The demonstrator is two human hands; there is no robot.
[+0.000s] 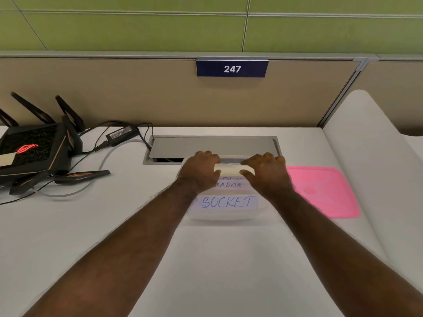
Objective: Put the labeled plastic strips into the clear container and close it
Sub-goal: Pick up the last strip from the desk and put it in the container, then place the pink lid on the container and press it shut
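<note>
A clear container (225, 217) sits on the white desk straight ahead. Labeled strips lie inside it: one reads "SOCKET" (226, 202), another behind it ends in "RADOR" (229, 185). My left hand (201, 170) and my right hand (266, 171) are both over the container's far half. Each pinches one end of a white plastic strip (229, 169), held flat between them just above the other strips. A pink lid (325, 191) lies flat on the desk just right of the container, apart from it.
A black router (29, 152) with antennas, a power brick (122, 133) and cables occupy the desk's left side. A grey cable hatch (212, 146) sits right behind the container. A beige partition with a "247" sign (231, 69) backs the desk. A white curved divider (366, 156) bounds the right.
</note>
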